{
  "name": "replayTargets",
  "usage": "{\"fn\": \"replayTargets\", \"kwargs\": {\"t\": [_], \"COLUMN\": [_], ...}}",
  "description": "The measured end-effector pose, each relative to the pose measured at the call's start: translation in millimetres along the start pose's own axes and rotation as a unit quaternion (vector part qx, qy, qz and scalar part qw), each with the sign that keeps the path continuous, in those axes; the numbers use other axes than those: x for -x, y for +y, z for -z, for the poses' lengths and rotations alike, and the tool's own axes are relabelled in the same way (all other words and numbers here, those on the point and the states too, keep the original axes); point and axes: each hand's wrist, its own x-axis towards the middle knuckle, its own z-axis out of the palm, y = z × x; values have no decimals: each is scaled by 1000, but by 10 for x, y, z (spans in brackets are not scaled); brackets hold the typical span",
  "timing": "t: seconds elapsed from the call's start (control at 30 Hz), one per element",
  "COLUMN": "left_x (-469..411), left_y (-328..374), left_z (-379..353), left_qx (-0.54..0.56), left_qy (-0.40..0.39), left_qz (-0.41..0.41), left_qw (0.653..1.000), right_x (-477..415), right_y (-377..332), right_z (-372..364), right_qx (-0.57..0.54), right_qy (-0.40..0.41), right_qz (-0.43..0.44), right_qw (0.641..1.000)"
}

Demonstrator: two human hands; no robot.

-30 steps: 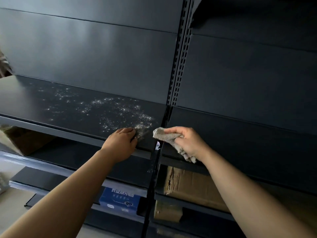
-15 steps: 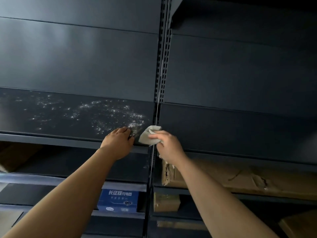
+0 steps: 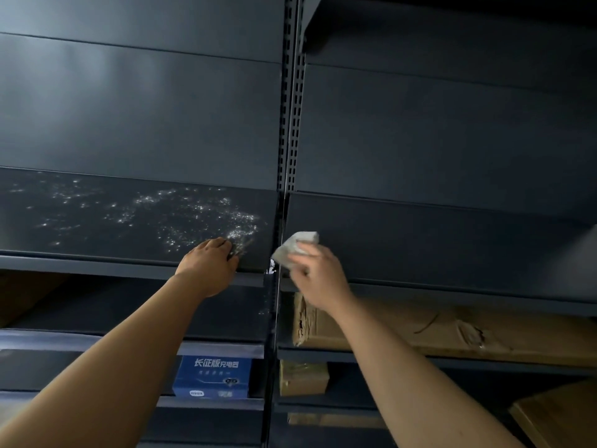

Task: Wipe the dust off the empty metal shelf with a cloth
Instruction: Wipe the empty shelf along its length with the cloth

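Dark blue-grey metal racking fills the view, two bays split by a slotted upright post. On the left bay, the metal shelf is a flat, matte panel speckled with pale dust that thickens toward its right front corner. The left hand reaches up from a bare forearm and rests palm-down over the shelf's front lip, fingers loosely curled with their tips on the dusty surface, gripping nothing. The right hand is raised just past the post, in front of the neighbouring bay's shelf, fingers closed around a crumpled, pale grey cloth that bulges out above the knuckles; the hand looks motion-blurred, so whether the cloth touches metal is hard to say. Below, a blue printed box sits on a lower left shelf, and a long, creased cardboard carton lies on the right.
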Motion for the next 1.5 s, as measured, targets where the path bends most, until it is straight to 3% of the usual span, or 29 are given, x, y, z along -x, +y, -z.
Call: {"fn": "replayTargets", "kwargs": {"t": [0.1,0.23,0.37,0.53,0.7,0.83,1.0,1.1,1.2,1.5], "left_x": [8,30,49,31,27,40,37,31,55,73], "left_y": [35,79,194,491,622,627,628,638,656,597], "left_z": [-6,-10,-24,-32,-134,-172,-177,-154,-126,-132], "left_qx": [1,12,24,23,20,17,19,26,35,37], "left_qy": [5,23,54,58,66,79,65,63,67,85], "left_qz": [8,25,29,3,-8,-1,10,17,19,17], "left_qw": [1000,999,998,998,998,997,998,998,997,996], "right_x": [-8,72,257,364,467,317,133,74,26,-241], "right_y": [-156,23,340,829,1103,727,134,131,358,1216], "right_z": [-113,10,299,818,1119,808,277,293,531,835], "right_qx": [7,-29,-85,-167,-141,-107,-78,-84,-122,-73], "right_qy": [0,-28,-18,-24,41,-13,-86,-121,-146,63], "right_qz": [65,80,20,-128,-204,-90,63,66,-4,-188], "right_qw": [998,996,996,977,968,990,991,987,982,977]}}
